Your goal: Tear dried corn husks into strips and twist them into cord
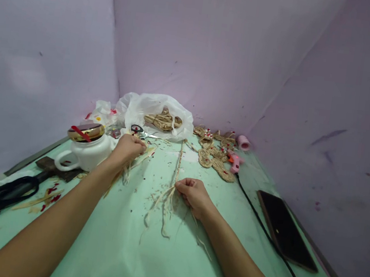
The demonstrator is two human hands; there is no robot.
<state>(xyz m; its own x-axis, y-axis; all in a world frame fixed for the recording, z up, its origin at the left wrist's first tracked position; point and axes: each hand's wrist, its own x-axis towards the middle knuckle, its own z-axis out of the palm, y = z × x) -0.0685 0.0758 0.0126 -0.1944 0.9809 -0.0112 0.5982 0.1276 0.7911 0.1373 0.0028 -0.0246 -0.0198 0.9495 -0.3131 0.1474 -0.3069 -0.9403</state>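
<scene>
A thin braid of dry plant fibre runs straight across the table toward the white bag. My right hand pinches its near end between thumb and fingers. Loose pale strands fan out from that pinch toward me. To the left, my left hand reaches into a pile of pale fibre strips, its fingers bent together. What lies between those fingertips is hidden. Just behind it are scissors with dark handles.
A white mug with a gold bangle on top stands left, by a hammer. Behind are a plastic bag of fibre, coiled braid pieces and a pink glue gun. Its black cord passes a phone.
</scene>
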